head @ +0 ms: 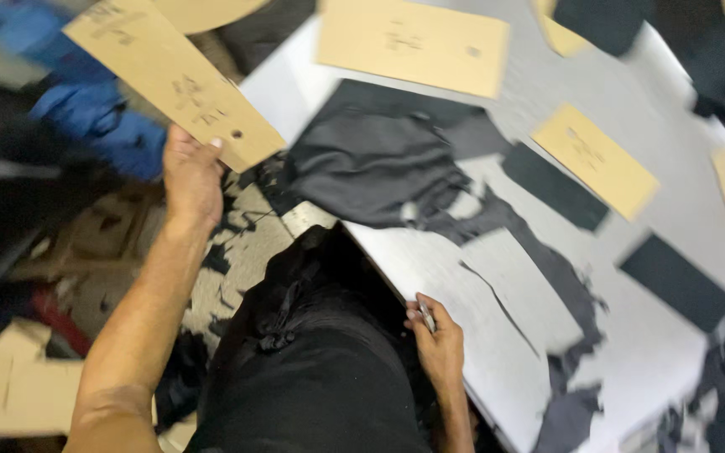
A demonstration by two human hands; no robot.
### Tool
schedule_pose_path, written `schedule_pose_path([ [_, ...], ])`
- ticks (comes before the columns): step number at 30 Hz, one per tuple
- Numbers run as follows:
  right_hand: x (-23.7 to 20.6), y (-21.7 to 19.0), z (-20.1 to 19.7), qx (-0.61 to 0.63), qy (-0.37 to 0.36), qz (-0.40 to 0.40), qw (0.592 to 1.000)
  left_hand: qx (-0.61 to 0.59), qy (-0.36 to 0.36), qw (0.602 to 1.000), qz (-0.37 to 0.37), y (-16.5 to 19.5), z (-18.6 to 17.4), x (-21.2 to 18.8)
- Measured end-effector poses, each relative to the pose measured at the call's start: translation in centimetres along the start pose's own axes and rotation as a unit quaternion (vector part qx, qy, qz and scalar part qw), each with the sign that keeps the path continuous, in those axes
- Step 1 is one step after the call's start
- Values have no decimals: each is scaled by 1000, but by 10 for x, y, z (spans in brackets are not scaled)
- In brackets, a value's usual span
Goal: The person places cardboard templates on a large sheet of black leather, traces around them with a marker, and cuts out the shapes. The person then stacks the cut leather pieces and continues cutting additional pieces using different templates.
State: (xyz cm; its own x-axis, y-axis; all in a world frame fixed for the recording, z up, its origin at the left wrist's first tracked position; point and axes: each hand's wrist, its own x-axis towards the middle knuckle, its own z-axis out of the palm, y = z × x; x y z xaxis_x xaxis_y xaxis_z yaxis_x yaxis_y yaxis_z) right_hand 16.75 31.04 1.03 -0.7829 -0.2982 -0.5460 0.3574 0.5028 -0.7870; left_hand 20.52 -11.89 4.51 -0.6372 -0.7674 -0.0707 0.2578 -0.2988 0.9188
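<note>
— Both hands were busy. His left hand (190,172) was raised out past the table's edge, thumb and fingers pinched on the lower corner of a long tan cardboard pattern piece (169,75) with a punched hole near its end.

— And the right?

— That right hand (440,344) rested low on the near edge of the pale grey cutting table (463,277), fingers curled narrow around a small silvery tool (426,317). Too blurred for me to say whether it was a marker, a blade or chalk.

— Where was the cloth?

— A crumpled piece of black fabric (371,168) lay on the table, well apart from the cardboard in the air. Thin black offcut strips (547,268) trailed from it toward the near corner, and two black cut rectangles (673,281) sat further right, between other tan cardboard templates (593,159) lying flat.

— What could have gone wrong?

— I'd judge the hold on the cardboard was slight, only a corner; a long piece like that could swing or slip down among the dark scraps on the floor (245,243). Besides, the loose strips lay close to his right wrist, so a careless sweep could have dragged them off the edge.
</note>
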Motion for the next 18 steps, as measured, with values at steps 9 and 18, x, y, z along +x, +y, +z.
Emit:
schedule_pose_path([
  [9, 121, 20, 67, -139, -245, -141, 949, 32, 497, 853, -158, -56, -254, -319],
  [18, 84, 1, 256, -306, -341, -283, 843, -42, 612, 784, -98, -36, -371, -475],
])
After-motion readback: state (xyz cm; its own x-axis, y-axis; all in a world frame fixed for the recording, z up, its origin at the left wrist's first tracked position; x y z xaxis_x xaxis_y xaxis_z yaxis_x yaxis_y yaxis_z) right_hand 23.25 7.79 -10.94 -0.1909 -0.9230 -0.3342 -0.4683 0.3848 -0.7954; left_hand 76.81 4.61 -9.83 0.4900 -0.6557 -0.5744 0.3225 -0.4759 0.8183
